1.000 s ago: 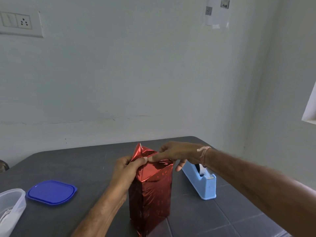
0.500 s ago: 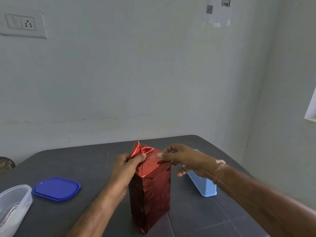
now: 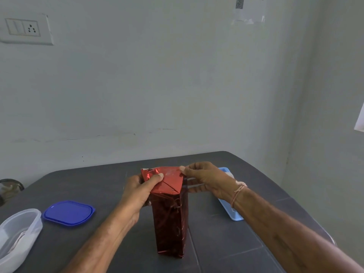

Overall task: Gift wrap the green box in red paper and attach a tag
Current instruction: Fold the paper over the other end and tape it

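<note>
A tall box wrapped in shiny red paper (image 3: 170, 221) stands upright at the middle of the dark table (image 3: 226, 253). None of the green box shows under the paper. At the top, folded paper flaps (image 3: 167, 181) lie almost flat. My left hand (image 3: 140, 191) grips the box's upper left side, its thumb pressing a flap down. My right hand (image 3: 202, 179) pinches the right edge of the top flap between thumb and fingers. No tag is in sight.
A light blue tape dispenser (image 3: 230, 201) sits right of the box, partly behind my right wrist. A blue lid (image 3: 69, 213) lies to the left, and a clear plastic container (image 3: 17, 235) stands at the table's left edge. A wall rises behind the table.
The pointed paper peak at the top has been folded down flat. My right hand drew back to the flap's right edge, and my left thumb now presses the fold.
</note>
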Demonstrator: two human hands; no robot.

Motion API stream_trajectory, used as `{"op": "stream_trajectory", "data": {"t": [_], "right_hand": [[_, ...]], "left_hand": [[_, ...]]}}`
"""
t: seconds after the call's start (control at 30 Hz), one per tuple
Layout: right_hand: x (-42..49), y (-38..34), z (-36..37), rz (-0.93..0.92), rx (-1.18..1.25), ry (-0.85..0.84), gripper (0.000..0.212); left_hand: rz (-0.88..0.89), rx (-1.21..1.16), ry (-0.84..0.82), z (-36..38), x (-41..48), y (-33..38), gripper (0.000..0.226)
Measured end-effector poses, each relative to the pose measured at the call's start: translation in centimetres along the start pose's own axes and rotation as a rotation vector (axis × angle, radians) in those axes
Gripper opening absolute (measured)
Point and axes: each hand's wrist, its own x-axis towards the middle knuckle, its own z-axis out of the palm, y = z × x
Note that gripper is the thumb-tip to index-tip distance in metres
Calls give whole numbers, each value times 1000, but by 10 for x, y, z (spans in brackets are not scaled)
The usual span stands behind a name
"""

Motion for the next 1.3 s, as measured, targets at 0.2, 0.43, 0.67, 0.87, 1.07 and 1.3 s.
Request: {"op": "stream_trajectory", "data": {"t": [0.2,0.43,0.67,0.87,1.07,1.3], "right_hand": [[-13,25,-22,-75,125,129,43],[-33,88,-90,-16,-275,736,18],[-29,110,-128,244,-306,681,39],[-22,90,-139,305,-182,531,42],[-19,76,-139,376,-176,446,46],[-16,83,-142,408,17,476,48]], "left_hand": [[40,-16,10,6,-6,1,19],[43,-46,24,5,-5,-3,19],[52,-66,14,8,-8,-1,17],[55,-81,23,8,-6,-3,18],[53,-84,18,7,-4,-6,18],[57,-63,25,4,-3,-7,21]]}}
